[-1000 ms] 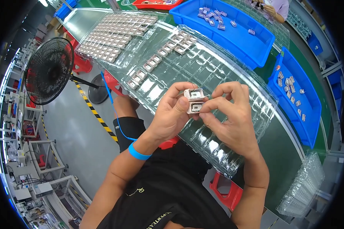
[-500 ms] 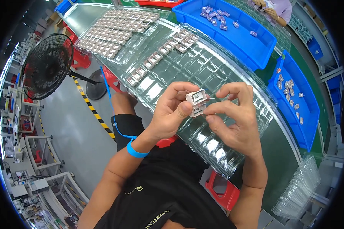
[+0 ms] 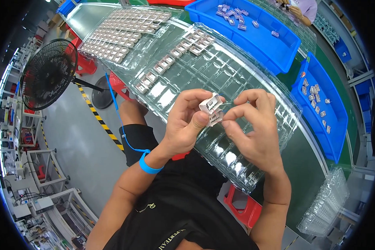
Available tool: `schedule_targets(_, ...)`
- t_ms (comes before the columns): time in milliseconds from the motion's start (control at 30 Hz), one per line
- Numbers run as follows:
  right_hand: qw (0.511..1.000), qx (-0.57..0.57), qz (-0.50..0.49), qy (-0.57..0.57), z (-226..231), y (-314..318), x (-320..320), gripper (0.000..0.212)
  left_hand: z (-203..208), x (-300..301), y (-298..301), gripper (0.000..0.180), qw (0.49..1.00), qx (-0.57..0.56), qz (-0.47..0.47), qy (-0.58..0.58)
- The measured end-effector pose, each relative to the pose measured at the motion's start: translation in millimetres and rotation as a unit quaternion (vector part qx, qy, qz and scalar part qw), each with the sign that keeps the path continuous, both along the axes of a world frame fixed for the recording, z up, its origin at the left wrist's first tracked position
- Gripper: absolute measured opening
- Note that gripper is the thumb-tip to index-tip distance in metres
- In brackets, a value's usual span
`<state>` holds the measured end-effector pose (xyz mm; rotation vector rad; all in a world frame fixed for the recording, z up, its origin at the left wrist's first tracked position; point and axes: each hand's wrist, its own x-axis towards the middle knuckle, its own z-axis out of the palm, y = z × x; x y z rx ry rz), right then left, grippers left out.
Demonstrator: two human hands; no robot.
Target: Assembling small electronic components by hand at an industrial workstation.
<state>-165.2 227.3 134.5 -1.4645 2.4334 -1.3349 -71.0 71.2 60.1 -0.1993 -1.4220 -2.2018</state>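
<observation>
Two small white, box-like plastic housings (image 3: 213, 103), each with a dark-edged slot, sit one above the other in my left hand (image 3: 186, 118). Its thumb and fingers are closed around them. A thin wire-like strand sticks out to the right of the upper one. My right hand (image 3: 256, 131) is at the lower housing's right edge, thumb and index finger pinched together; whatever is between those tips is too small to make out. Below both hands lies a clear compartment tray (image 3: 221, 77), with a row of similar housings (image 3: 164, 62) in its far left part.
Another clear tray (image 3: 127, 31) full of housings lies farther left. Two blue bins (image 3: 275, 52) with loose pieces line the right side. Stacked clear trays (image 3: 324, 204) stand at lower right. A black fan (image 3: 50, 75) is at left. A blue cord (image 3: 127, 139) runs from my left wristband (image 3: 148, 164).
The two housings have tilted a little in my left hand. My right thumb has risen to meet the index finger at the lower housing's edge. The view has shifted slightly.
</observation>
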Motion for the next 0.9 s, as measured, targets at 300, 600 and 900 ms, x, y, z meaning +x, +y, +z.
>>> schedule_targets(300,0.980,-0.064,-0.008,-0.189,-15,5,-24,0.011,1,5,-3,0.053,0.999,0.027,0.036,-0.018)
schedule_targets(600,0.995,0.006,-0.024,-0.095,-9,-8,8,0.012,-7,3,1,0.045,0.989,-0.072,0.111,0.063)
schedule_targets(900,0.994,-0.029,0.042,-0.100,3,-1,9,0.009,-10,2,1,0.049,0.992,-0.040,0.114,-0.021)
